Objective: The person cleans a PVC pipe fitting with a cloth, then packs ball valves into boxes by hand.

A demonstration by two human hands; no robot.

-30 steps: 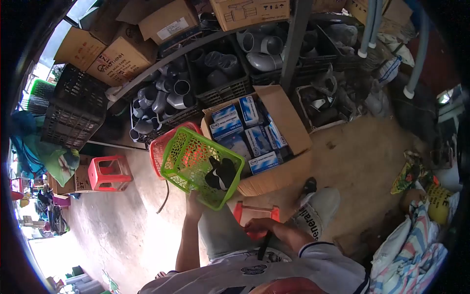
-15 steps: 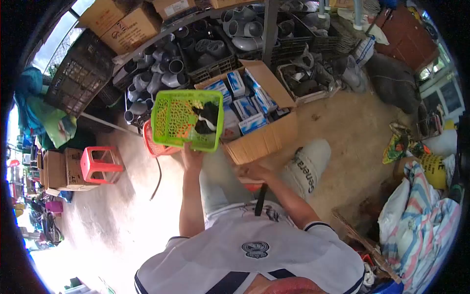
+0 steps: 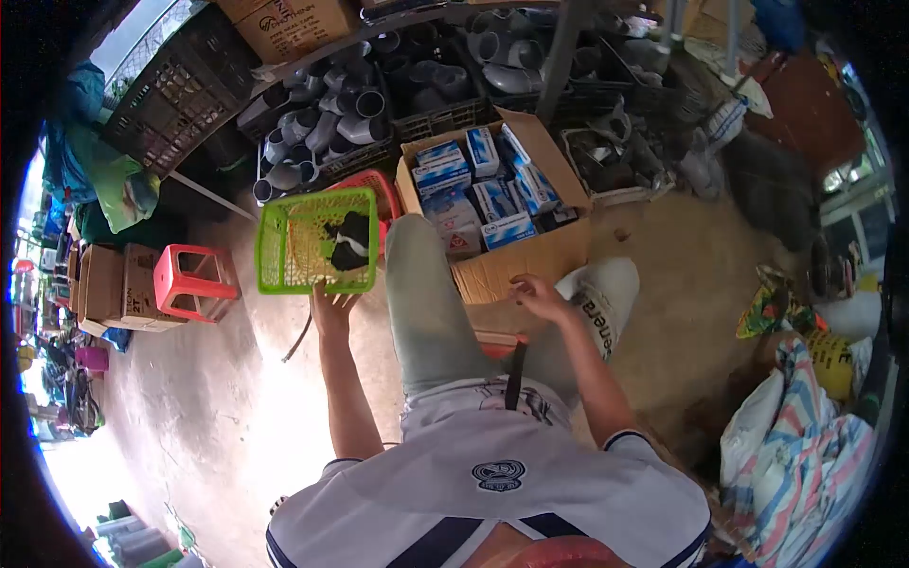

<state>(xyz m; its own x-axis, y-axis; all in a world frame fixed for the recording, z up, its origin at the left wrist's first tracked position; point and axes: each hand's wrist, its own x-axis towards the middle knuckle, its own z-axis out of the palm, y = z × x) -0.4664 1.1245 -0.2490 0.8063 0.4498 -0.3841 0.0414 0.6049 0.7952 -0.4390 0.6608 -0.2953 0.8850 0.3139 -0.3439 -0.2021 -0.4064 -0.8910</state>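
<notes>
My left hand [image 3: 333,305] grips the near edge of a green plastic basket [image 3: 305,244], which is tilted and has a black item [image 3: 350,248] with a white part inside. Behind the basket a red basket [image 3: 383,194] shows in part. My right hand [image 3: 540,295] hangs over my right knee with its fingers apart and nothing in them. Just beyond it stands an open cardboard box [image 3: 525,268] filled with blue and white small boxes [image 3: 508,230].
Grey pipe fittings [image 3: 360,118] fill crates along the back. A red stool [image 3: 194,281] and cartons [image 3: 123,284] stand at the left. Striped sacks [image 3: 805,454] lie at the right. A dark metal post [image 3: 565,62] rises behind the box.
My left hand has moved left with the green basket, away from the cardboard box. My right hand has lifted to the right, its fingers now spread. The camera view has shifted.
</notes>
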